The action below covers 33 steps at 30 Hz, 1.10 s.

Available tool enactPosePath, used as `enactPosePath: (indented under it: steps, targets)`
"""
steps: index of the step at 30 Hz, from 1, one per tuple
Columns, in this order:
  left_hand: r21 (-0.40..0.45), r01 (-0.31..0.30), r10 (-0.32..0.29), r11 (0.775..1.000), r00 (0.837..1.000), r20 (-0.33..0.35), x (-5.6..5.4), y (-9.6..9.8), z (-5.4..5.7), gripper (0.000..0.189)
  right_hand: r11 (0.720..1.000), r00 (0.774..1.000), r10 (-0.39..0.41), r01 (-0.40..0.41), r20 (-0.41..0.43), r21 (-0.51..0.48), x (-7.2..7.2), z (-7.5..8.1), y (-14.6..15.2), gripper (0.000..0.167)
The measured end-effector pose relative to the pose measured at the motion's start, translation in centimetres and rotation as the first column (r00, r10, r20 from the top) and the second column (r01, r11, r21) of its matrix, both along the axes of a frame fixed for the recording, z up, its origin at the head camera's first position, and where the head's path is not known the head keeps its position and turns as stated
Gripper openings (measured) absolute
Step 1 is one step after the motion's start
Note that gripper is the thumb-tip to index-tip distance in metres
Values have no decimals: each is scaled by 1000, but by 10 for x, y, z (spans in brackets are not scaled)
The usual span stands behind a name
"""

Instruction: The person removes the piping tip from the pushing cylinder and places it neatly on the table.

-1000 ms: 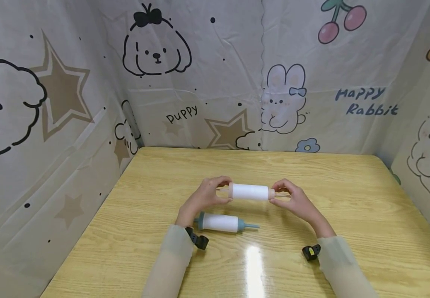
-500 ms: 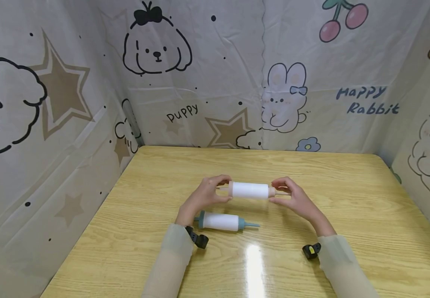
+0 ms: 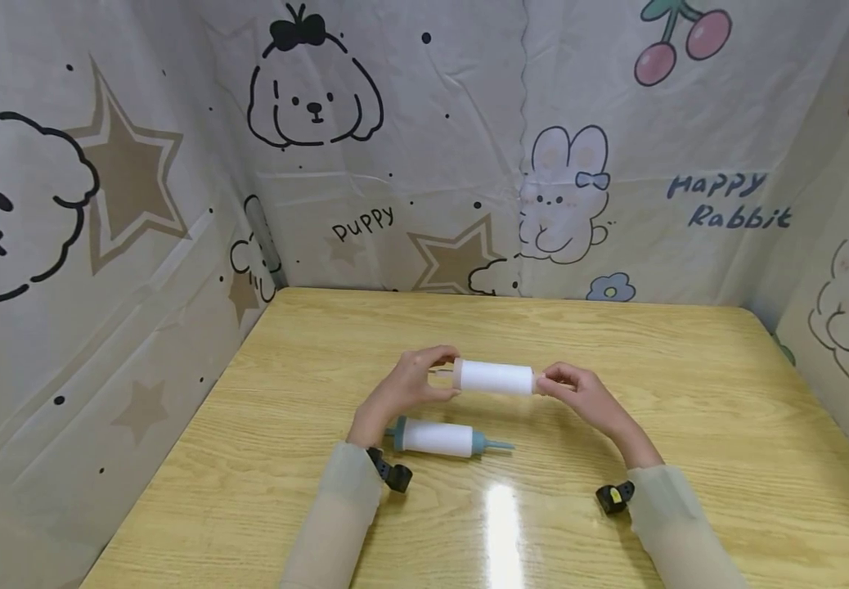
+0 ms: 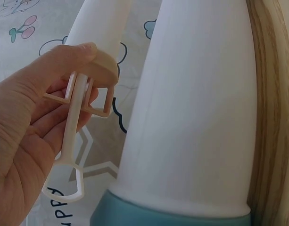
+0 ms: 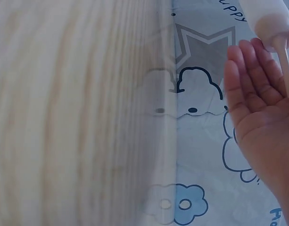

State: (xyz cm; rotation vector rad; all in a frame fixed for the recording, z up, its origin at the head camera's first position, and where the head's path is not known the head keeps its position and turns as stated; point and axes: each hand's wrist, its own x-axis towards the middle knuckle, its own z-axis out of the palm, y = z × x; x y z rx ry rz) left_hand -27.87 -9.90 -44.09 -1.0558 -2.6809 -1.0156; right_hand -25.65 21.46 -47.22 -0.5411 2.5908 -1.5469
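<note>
Over the table, both hands hold a syringe (image 3: pixel 498 377) with a white barrel and pinkish-beige ends, level and crosswise. My left hand (image 3: pixel 408 383) grips its left end; in the left wrist view, the thumb lies on the beige collar (image 4: pixel 104 70), near the looped finger grips and the thin plunger (image 4: pixel 73 122) with its end ring. At the other end my right hand (image 3: pixel 581 397) pinches the pinkish cap, and the nozzle (image 5: pixel 284 66) runs down past the palm in the right wrist view. Nearer the person lies a second syringe (image 3: pixel 435 438), white with teal ends, apart from the fingers.
The wood-grain table (image 3: pixel 616 343) carries a bright glare streak at its front. A cartoon-printed cloth (image 3: pixel 366 188) hangs behind and at both sides. Black wrist cameras sit on both cuffs. The teal-ended syringe lies beside the left wrist.
The right hand's fingers and thumb have drawn together onto the pinkish cap, covering the nozzle in the head view. The left hand and the teal-ended syringe stay in place.
</note>
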Motion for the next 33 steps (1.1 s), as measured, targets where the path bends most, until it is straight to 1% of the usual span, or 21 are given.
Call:
enactPosePath:
  steps: [2,6,14,20,25,27,29,31,33]
  targets:
    - [-1,2,-2,1000,1000,-2,0,0,0,53,1000,1000,-7,7,-10,-9,0,0,0,25]
    - [-2,4,-4,1000,1000,3,0,-1,-1,53,1000,999,-18,18,-44,-11,1,-1,0,27]
    - [12,-5,4,1000,1000,31,0,-2,-2,54,999,986,-23,29,-164,35,1,0,-4,32]
    - [24,-11,9,1000,998,64,-1,-2,-4,53,999,982,-17,23,-190,32,1,2,-6,32]
    - [33,-18,15,999,997,76,-1,-2,-6,52,999,976,-20,29,-215,39,1,1,-6,32]
    - [29,-23,21,999,997,76,-1,-2,-6,53,999,977,-21,29,-211,36,1,1,-5,36]
    - [28,-25,23,999,997,73,-1,-2,-5,53,999,982,-18,24,-188,26,0,1,-4,40]
    - [26,-27,25,999,997,71,-1,-2,-4,53,1000,990,-18,18,-141,5,0,1,-3,44]
    - [24,-30,28,999,997,68,-1,-3,-4,53,1000,997,-20,20,-80,-3,0,2,-3,42]
